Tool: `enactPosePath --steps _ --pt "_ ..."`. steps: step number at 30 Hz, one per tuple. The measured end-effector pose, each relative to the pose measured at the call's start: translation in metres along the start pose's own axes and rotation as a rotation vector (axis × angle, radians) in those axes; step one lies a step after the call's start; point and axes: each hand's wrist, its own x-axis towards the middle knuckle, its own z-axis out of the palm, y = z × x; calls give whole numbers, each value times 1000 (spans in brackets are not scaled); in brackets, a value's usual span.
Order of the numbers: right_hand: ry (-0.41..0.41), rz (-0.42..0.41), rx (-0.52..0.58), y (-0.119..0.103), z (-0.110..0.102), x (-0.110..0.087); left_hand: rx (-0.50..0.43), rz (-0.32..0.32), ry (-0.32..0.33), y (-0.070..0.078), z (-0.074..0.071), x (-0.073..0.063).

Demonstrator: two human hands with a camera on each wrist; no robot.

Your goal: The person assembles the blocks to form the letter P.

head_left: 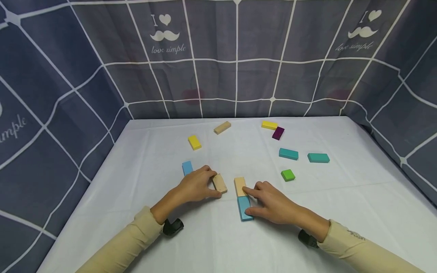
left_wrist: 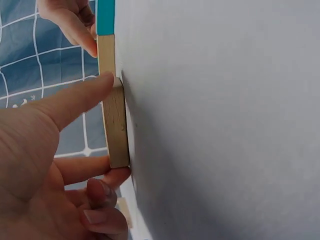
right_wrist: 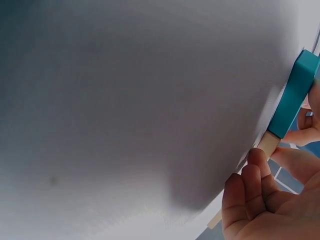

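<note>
In the head view my left hand (head_left: 196,185) pinches a plain wooden block (head_left: 220,183) at its two ends between thumb and fingers. To its right, another plain wooden block (head_left: 240,186) lies end to end with a blue block (head_left: 244,208). My right hand (head_left: 273,204) touches this pair from the right, its index finger on the wooden block and its thumb on the blue one. The left wrist view shows the pinched wooden block (left_wrist: 116,125) low over or on the cloth; any contact with it is unclear. A second blue block (head_left: 187,167) lies partly hidden behind my left hand.
On the white-covered table (head_left: 153,151) lie a yellow block (head_left: 194,142), a wooden block (head_left: 222,127), another yellow block (head_left: 269,125) by a purple block (head_left: 278,133), a teal block (head_left: 288,153), another teal block (head_left: 318,158) and a green block (head_left: 288,175). Grid-patterned curtain (head_left: 215,79) surrounds it.
</note>
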Motion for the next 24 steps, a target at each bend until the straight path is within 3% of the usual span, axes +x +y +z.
enactPosePath --steps 9,15,24 --pt "2 -3 -5 0 0 0 -105 -5 61 -7 2 1" --pt "-2 7 -4 0 0 0 -181 -3 63 -12 2 3" --pt "5 -4 -11 0 1 0 -210 16 80 -16 3 14"
